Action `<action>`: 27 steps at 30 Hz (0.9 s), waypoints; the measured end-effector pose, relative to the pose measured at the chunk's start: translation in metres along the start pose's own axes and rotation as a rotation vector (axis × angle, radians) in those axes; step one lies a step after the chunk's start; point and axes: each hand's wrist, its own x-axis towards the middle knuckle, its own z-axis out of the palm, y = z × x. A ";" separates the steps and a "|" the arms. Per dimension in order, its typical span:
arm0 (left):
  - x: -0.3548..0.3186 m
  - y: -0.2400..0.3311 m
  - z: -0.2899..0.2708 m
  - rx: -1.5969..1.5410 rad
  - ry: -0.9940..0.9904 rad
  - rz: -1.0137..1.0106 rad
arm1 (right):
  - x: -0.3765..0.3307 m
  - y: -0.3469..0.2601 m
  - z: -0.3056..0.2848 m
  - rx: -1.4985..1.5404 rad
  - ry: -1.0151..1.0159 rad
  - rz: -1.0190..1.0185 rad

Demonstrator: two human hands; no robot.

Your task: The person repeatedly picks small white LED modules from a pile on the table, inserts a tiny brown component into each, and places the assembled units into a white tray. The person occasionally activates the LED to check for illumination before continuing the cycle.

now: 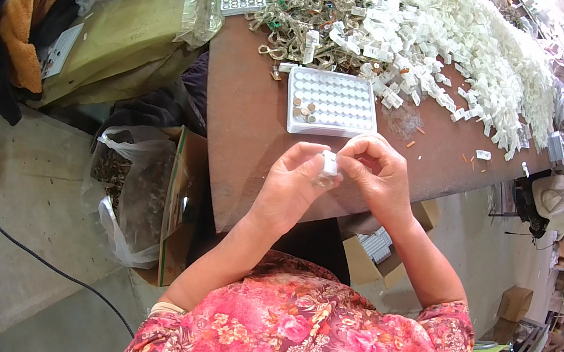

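The small white plastic piece (329, 163) sits pinched between my two hands, held in the air just short of the near edge of the white compartment tray (331, 104). My left hand (294, 182) grips it from below with thumb and fingers closed around it; my right hand (375, 168) closes on its top, fingertips curled tight, as if pressing or seating something into it. I judge I'm mid-assembly on this one piece; the next move calls for a firm, straight squeeze without letting it slip. The tray has a few brown discs (302, 109) in its left cells. Beyond the tray lies a heap of white parts (468, 43); left of it, bare brown table (240, 117). The table's edge runs under my wrists, so a dropped piece could fall to the floor.
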 end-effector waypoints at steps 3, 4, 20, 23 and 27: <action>0.000 0.000 -0.001 0.027 -0.034 -0.006 | -0.003 0.003 0.003 0.001 -0.019 0.006; -0.001 0.000 -0.002 0.034 -0.026 -0.010 | -0.004 0.005 0.004 0.032 -0.015 0.033; -0.001 0.001 0.000 0.052 0.022 -0.015 | 0.001 -0.005 -0.002 -0.319 -0.070 -0.307; -0.001 -0.002 -0.002 0.093 0.029 0.013 | -0.002 -0.003 -0.001 -0.351 -0.062 -0.347; 0.001 -0.001 0.005 0.085 0.044 -0.014 | 0.000 -0.002 -0.001 -0.410 -0.051 -0.408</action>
